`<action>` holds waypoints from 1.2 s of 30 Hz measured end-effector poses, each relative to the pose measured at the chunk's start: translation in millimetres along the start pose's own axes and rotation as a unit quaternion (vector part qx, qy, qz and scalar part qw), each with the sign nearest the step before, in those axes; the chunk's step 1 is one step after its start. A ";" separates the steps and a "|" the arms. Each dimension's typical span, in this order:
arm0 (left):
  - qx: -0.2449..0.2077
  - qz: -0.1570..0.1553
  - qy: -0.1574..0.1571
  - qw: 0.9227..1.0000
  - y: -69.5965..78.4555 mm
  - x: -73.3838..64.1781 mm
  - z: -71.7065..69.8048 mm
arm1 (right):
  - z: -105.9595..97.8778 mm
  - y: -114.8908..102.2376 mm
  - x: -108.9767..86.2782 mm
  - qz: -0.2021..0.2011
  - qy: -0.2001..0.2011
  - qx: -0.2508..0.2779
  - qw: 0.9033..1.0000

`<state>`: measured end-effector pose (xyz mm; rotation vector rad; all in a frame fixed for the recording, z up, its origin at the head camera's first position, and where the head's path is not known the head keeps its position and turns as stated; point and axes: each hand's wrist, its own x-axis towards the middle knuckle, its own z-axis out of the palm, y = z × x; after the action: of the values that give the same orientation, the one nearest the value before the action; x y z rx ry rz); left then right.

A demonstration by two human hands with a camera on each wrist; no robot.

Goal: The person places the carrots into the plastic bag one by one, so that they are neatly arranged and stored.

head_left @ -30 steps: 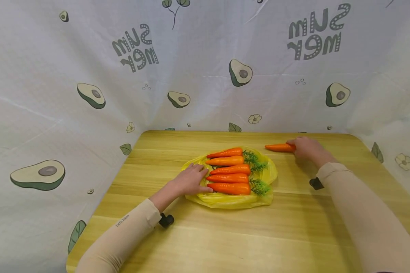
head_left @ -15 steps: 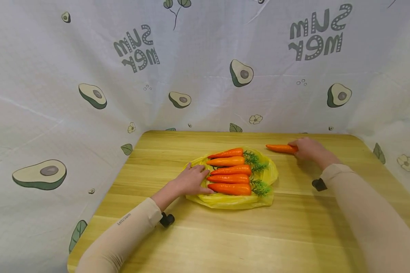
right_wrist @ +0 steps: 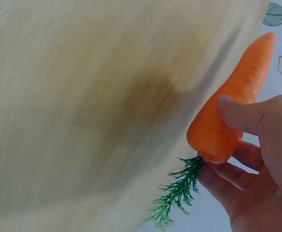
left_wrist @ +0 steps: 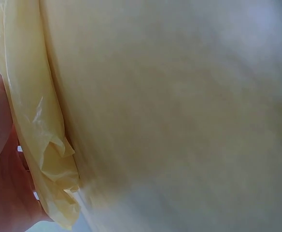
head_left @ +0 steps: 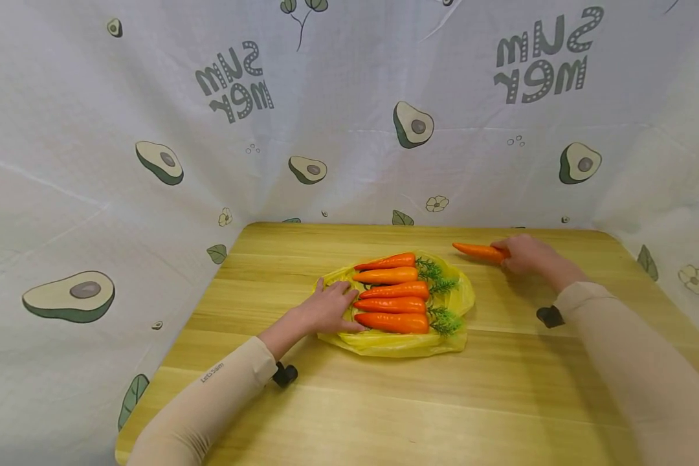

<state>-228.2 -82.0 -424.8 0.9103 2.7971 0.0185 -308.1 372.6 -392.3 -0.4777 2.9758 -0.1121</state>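
My right hand [head_left: 524,254] pinches an orange carrot [head_left: 476,252] at the far right of the table, its tip pointing left. In the right wrist view the thumb presses on the carrot [right_wrist: 245,89] near its thick end, with fingers behind it and a green leafy top [right_wrist: 179,191] hanging below. My left hand [head_left: 328,307] rests spread on the left edge of a yellow plastic bag [head_left: 378,343]. Several carrots [head_left: 391,305] lie side by side on this bag, tips left and green tops right. The left wrist view shows the crumpled bag [left_wrist: 35,106] against the fingers.
The wooden table [head_left: 378,414] carries the bag near its middle. Behind and beside it hangs a white curtain [head_left: 349,110] printed with avocados and lettering. A black wrist camera [head_left: 283,375] sits under the left cuff, and another black camera [head_left: 550,316] under the right.
The carrot in my right hand has tilted slightly, its tip now higher than its thick end, and the right forearm has shifted a little right. The left hand stays on the bag.
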 end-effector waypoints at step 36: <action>-0.023 0.005 -0.023 0.999 -1.2 -0.6 -2.6 | -50.5 -94.3 -16.3 -0.092 0.063 0.010 0.994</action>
<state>-229.0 -83.2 -422.2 0.9012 2.7388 0.0639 -270.8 291.1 -331.8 -0.7698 3.0417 -0.1968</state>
